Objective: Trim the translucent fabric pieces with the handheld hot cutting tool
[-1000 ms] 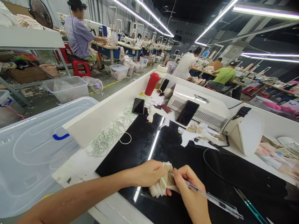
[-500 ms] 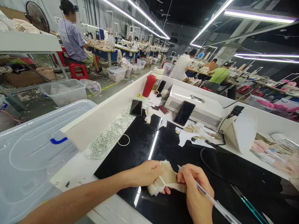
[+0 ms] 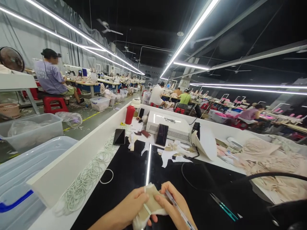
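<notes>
A bundle of beige fabric pieces (image 3: 151,201) with a pale elastic band round it is held low over the black table top (image 3: 124,179). My left hand (image 3: 136,201) is closed round the bundle's left side, with fingertips showing beneath it. At the other side my right hand (image 3: 176,204) grips a clear pen (image 3: 178,209), which slants down toward me. The thumb of that hand presses on the fabric too. Right of my hands, a pair of teal-handled tweezers (image 3: 224,207) lies on the black surface.
Loose pale elastic bands (image 3: 86,175) are heaped along the left side wall. Two phones (image 3: 119,136), a red cup (image 3: 129,115), fabric scraps (image 3: 172,153) and a white machine (image 3: 165,126) stand or lie toward the back. Beige cloth (image 3: 271,159) is piled at right. Co-workers sit beyond the low wall.
My view has tilted up and swung to the right. My right hand has closed in on the fabric, its thumb now lying on it, and the pen's tip has turned away from the bundle.
</notes>
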`<state>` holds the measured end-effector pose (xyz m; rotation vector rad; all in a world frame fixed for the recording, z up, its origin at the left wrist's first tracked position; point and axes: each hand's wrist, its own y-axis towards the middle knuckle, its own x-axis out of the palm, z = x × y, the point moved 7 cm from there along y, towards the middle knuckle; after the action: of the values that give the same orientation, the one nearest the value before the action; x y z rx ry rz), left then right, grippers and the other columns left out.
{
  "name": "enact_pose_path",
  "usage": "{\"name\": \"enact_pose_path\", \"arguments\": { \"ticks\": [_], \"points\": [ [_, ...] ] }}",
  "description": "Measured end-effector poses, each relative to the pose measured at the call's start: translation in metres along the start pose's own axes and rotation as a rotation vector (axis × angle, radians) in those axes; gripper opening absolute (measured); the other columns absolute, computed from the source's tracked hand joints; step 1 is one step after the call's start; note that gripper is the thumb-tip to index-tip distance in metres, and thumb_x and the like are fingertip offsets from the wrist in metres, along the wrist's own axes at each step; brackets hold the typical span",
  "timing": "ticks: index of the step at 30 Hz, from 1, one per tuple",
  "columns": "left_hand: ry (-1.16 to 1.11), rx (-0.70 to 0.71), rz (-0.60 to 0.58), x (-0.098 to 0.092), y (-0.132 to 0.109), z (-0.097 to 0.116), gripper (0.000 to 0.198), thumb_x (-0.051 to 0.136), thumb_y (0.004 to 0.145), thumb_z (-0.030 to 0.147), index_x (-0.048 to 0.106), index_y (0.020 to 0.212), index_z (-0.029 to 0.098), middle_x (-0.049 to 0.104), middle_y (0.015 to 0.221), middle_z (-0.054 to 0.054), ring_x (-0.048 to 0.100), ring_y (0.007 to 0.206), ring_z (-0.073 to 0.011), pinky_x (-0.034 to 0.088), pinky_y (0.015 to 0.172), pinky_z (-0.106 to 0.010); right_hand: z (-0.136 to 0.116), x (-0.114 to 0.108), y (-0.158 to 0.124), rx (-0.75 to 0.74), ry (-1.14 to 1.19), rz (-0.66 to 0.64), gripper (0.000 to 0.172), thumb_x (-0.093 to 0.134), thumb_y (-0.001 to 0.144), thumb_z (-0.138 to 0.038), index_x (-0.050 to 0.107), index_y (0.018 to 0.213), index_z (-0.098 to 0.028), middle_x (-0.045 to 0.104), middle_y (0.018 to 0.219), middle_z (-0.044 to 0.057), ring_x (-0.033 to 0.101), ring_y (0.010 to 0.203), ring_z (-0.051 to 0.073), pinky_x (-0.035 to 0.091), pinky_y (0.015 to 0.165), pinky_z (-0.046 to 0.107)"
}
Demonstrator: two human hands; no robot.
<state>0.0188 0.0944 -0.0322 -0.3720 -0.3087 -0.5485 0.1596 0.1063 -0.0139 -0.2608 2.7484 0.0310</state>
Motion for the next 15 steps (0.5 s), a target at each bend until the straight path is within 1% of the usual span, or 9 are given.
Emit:
{"name": "enact_pose_path", "arguments": {
  "ticks": [2, 6, 9, 11, 14, 15],
  "points": [
    [-0.061, 0.007, -0.001, 0.000, 0.002, 0.002, 0.051, 0.064, 0.078, 0.046, 0.057, 0.115, 0.012, 0.070, 0.078, -0.007, 0.063, 0.058, -0.0136, 0.043, 0.053, -0.022, -0.003, -0.003, 0.001, -0.024, 0.034, 0.026, 0.031, 0.063, 0.087, -0.050, 0.048, 0.082, -0.023, 0.048, 0.066, -0.007, 0.045, 0.062, 0.012, 0.036, 0.057, 0.023],
    [-0.213, 0.000, -0.009, -0.002, 0.004, 0.006, 0.067, 0.073, 0.068, 0.033, 0.049, 0.128, 0.014, 0.071, 0.092, -0.011, 0.070, 0.068, -0.0171, 0.050, 0.059, -0.024, -0.002, -0.017, 0.007, -0.050, 0.048, 0.162, 0.037, 0.064, 0.084, -0.056, 0.049, 0.079, -0.023, 0.049, 0.066, -0.006, 0.044, 0.062, 0.013, 0.035, 0.057, 0.024],
    [-0.250, -0.020, -0.005, -0.006, 0.005, 0.004, 0.065, 0.074, 0.064, 0.027, 0.053, 0.124, 0.013, 0.071, 0.102, -0.015, 0.071, 0.072, -0.0163, 0.052, 0.062, -0.023, -0.002, -0.024, 0.011, -0.058, 0.053, 0.234, 0.040, 0.066, 0.081, -0.058, 0.049, 0.076, -0.022, 0.047, 0.065, -0.005, 0.041, 0.062, 0.013, 0.033, 0.056, 0.024],
    [-0.236, -0.026, -0.009, -0.009, 0.007, 0.001, 0.059, 0.075, 0.062, 0.025, 0.058, 0.117, 0.012, 0.071, 0.103, -0.015, 0.071, 0.072, -0.0156, 0.052, 0.062, -0.022, -0.006, -0.025, 0.011, -0.059, 0.057, 0.241, 0.041, 0.067, 0.080, -0.059, 0.049, 0.075, -0.022, 0.045, 0.064, -0.005, 0.040, 0.061, 0.013, 0.032, 0.056, 0.024],
    [-0.187, -0.018, -0.041, -0.013, 0.009, -0.001, 0.051, 0.075, 0.063, 0.025, 0.064, 0.111, 0.012, 0.073, 0.098, -0.013, 0.070, 0.071, -0.0147, 0.050, 0.060, -0.020, -0.021, -0.021, 0.002, -0.060, 0.103, 0.167, 0.039, 0.066, 0.080, -0.057, 0.049, 0.078, -0.022, 0.044, 0.065, -0.006, 0.039, 0.061, 0.012, 0.031, 0.057, 0.024],
    [-0.162, -0.002, -0.075, -0.013, 0.008, 0.000, 0.050, 0.075, 0.064, 0.027, 0.065, 0.110, 0.013, 0.073, 0.097, -0.013, 0.070, 0.070, -0.0147, 0.049, 0.058, -0.020, -0.027, -0.019, -0.004, -0.066, 0.124, 0.137, 0.038, 0.066, 0.080, -0.056, 0.049, 0.079, -0.023, 0.044, 0.065, -0.006, 0.038, 0.061, 0.012, 0.030, 0.057, 0.024]
  ]
}}
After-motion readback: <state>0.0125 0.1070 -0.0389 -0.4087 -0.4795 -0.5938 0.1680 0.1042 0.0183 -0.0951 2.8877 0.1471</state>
